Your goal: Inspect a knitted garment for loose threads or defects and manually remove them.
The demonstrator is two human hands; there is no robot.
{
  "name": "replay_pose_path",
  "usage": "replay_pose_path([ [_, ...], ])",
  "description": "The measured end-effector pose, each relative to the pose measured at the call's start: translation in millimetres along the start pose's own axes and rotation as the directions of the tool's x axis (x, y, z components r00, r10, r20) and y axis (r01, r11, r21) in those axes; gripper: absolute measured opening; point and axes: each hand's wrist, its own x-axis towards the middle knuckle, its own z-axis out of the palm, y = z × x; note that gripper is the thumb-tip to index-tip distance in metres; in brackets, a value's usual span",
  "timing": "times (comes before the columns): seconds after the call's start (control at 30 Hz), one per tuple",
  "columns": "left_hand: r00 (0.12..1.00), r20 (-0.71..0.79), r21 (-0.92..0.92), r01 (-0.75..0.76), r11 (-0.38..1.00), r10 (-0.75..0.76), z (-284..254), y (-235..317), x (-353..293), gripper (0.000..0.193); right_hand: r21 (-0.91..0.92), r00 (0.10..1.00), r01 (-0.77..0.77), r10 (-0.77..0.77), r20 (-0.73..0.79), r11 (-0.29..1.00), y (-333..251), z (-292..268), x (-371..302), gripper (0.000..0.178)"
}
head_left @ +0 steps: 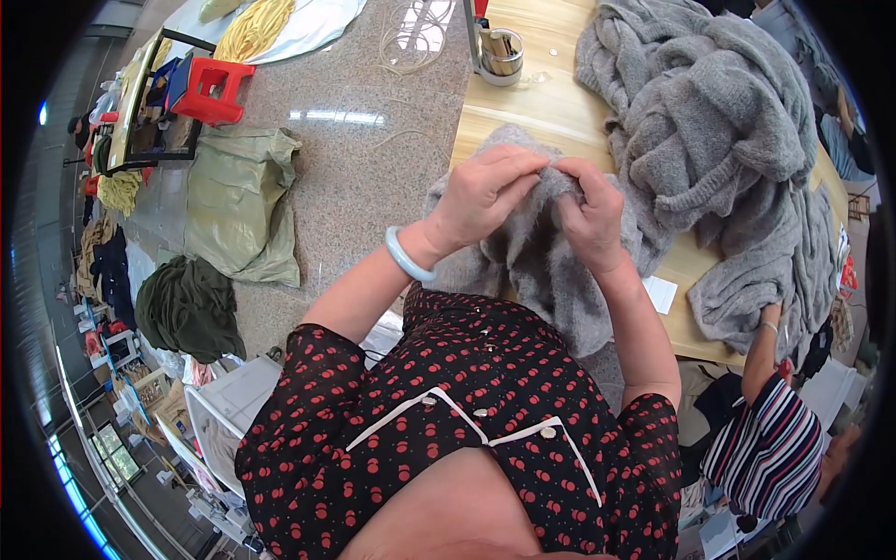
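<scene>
A grey fuzzy knit garment (551,247) hangs between my hands at the near edge of the wooden table, partly draped over it. My left hand (485,194), with a pale bangle at the wrist, pinches a raised edge of the knit between thumb and fingers. Close beside it, my right hand (590,213) grips the same edge, its fingers curled into the fabric. The fingertips of both hands nearly meet. Whether anything small is held along with the knit is too fine to make out.
On the wooden table (532,105), a big heap of grey knitwear (709,112) lies right, and a tin of tools (501,58) stands at the back. A co-worker's hand (770,317) touches grey knits. Left on the floor are a red stool (210,91), an olive sack (238,205) and dark green cloth (189,306).
</scene>
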Motion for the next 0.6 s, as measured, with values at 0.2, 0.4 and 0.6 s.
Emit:
replay_pose_path([
  [0.2, 0.896, 0.235, -0.278, 0.433, 0.857, -0.377, -0.8, -8.0, 3.6, 0.019, -0.101, 0.988, 0.154, -0.151, 0.043, 0.983, 4.8, -3.4, -1.1, 0.029],
  [0.4, 0.866, -0.031, -0.14, 0.491, 0.86, -0.499, 19.9, -2.1, -23.5, 0.024, -0.164, 0.997, 0.052, -0.042, 0.067, 0.985, 7.0, -0.6, 2.9, 0.027],
  [0.6, 0.875, -0.205, 0.023, 0.452, 0.891, -0.439, 46.9, -18.2, -51.6, 0.023, -0.192, 0.992, -0.095, 0.11, 0.07, 0.977, 2.5, 1.1, 11.4, 0.025],
])
